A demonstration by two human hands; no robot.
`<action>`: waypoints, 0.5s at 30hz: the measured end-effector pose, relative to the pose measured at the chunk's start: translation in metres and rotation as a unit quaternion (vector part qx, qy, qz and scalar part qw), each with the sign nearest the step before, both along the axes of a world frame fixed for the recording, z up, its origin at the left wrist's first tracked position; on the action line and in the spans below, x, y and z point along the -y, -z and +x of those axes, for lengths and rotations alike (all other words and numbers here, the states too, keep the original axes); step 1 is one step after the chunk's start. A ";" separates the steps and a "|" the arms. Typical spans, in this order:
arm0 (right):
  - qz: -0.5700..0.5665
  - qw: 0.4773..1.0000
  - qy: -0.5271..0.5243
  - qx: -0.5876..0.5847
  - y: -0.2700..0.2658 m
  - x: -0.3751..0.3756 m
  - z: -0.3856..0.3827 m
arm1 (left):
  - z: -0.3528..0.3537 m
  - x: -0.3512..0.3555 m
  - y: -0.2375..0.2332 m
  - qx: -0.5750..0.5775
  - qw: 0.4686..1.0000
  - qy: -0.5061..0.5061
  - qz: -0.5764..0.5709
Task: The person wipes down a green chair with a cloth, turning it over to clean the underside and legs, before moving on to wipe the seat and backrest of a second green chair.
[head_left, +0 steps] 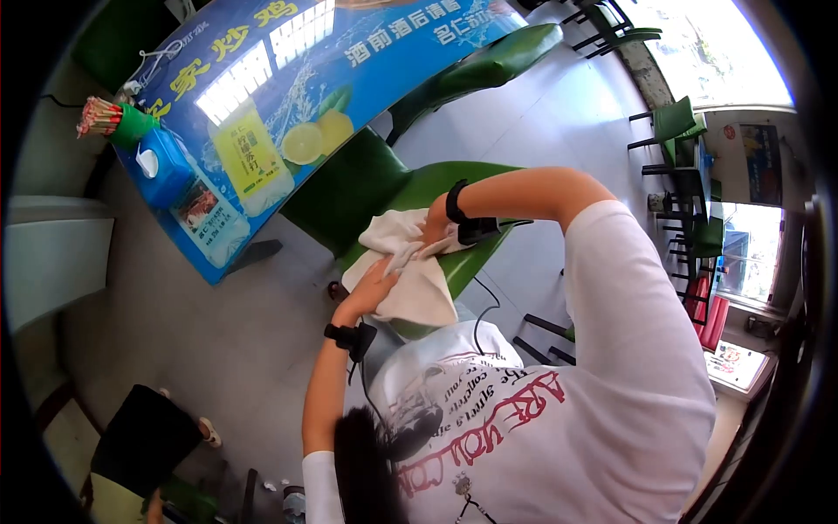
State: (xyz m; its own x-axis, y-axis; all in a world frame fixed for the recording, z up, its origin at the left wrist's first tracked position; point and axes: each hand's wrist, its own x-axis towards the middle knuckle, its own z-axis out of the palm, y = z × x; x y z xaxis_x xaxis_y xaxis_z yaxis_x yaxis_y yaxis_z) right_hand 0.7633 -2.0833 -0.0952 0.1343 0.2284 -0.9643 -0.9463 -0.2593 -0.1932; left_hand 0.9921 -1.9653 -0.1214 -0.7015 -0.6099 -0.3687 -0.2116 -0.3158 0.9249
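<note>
1. The grey floor spreads under everything, from the near left to the far right.
2. A blue printed table stands at the far left, its top bearing yellow and white lettering and pictures of lemons.
3. A green chair sits between that table and the person, just beside the table's edge.
4. The white cloth is in front of the person, over the green chair, gathered at its middle and spread loosely toward the near side; whether it touches the chair, I cannot tell.
5. A blue tissue box rests on the table's left end, a white tissue showing.
6. The right hand grips the bunched cloth from the right, its fingers partly hidden in the folds.
7. The left hand holds the cloth from the left, fingers closed on it, near the right.
8. A green holder of thin sticks stands beside the tissue box.
</note>
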 end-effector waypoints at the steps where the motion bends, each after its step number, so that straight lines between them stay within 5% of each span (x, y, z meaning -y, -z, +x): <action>1: 0.010 1.000 0.010 0.003 0.026 0.007 0.010 | 0.004 0.004 0.015 0.033 0.999 -0.005 0.000; 2: 0.011 0.999 0.038 0.004 0.053 0.012 0.022 | 0.009 0.008 0.033 0.064 0.998 -0.012 0.003; 4: 0.011 0.995 0.102 0.007 0.105 0.024 0.045 | 0.029 0.003 0.112 0.040 0.969 0.043 -0.238; 6: 0.015 0.986 0.165 -0.001 0.152 0.034 0.059 | 0.036 -0.006 0.185 0.058 0.967 -0.011 -0.249; 8: 0.025 0.976 0.214 -0.026 0.192 0.040 0.061 | 0.054 -0.019 0.236 0.006 0.998 -0.062 0.021; 10: 0.031 0.963 0.259 -0.061 0.224 0.043 0.058 | 0.064 -0.024 0.273 0.008 0.971 -0.128 0.203; 15: 0.015 0.904 0.376 -0.202 0.262 0.049 0.048 | 0.046 0.003 0.281 0.118 0.978 -0.065 0.156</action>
